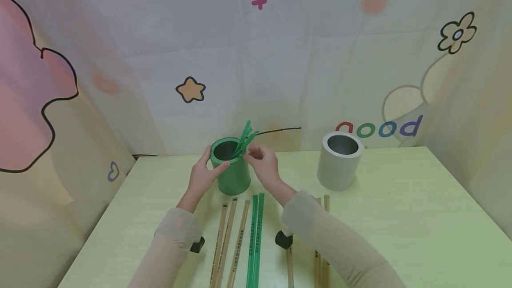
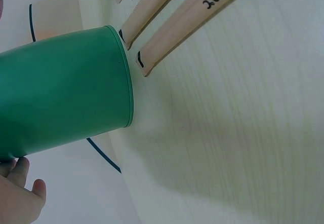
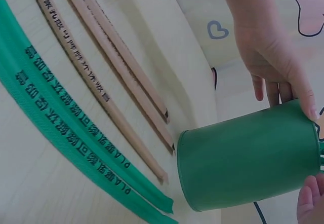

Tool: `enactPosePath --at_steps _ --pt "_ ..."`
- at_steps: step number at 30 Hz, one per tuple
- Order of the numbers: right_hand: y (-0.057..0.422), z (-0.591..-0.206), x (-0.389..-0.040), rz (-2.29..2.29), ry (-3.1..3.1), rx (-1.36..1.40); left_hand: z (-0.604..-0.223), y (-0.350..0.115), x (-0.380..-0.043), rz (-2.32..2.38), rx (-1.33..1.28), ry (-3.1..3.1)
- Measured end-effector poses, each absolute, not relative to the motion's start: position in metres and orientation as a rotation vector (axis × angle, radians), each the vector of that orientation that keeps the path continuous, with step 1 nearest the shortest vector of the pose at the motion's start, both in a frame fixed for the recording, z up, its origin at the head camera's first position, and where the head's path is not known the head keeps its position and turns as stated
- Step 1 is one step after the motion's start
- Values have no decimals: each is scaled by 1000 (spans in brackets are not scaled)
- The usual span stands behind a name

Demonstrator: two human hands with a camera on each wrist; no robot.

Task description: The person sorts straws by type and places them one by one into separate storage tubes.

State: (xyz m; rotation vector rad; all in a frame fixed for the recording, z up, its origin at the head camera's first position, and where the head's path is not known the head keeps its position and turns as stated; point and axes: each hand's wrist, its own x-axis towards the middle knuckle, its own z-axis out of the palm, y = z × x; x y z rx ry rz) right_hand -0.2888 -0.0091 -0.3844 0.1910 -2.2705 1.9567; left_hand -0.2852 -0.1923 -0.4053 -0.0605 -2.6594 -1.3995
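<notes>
A green cylindrical cup point(image 1: 234, 177) stands toward the back of the table with several green paper-wrapped straws point(image 1: 245, 139) leaning out over its right rim. My left hand point(image 1: 201, 180) grips the cup from the left, thumb across the front rim and fingers around the far side. At the right rim is my right hand point(image 1: 264, 166), fingers bent and fingertips close beside the straws; I cannot tell whether they pinch anything. In the right wrist view, both the left hand point(image 3: 276, 57) and the right fingertips point(image 3: 310, 196) meet the cup near its mouth.
Two green wrapped straws point(image 1: 255, 239) lie in front of the cup, flanked on the left by three brown wrapped straws point(image 1: 230, 239). More brown straws point(image 1: 327, 203) lie partly under the right forearm. A white cup point(image 1: 340, 163) stands at back right, before a printed cloth backdrop point(image 1: 272, 79).
</notes>
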Motion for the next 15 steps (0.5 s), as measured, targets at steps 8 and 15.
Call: enactPosePath --at_steps 8,15 --pt "-4 -396 -287 1941 -2314 157 -407 -192 -285 -1401 -72 -2654" --pt "2 -405 -281 1947 -2367 147 -405 -192 -284 -1401 -79 -2651"
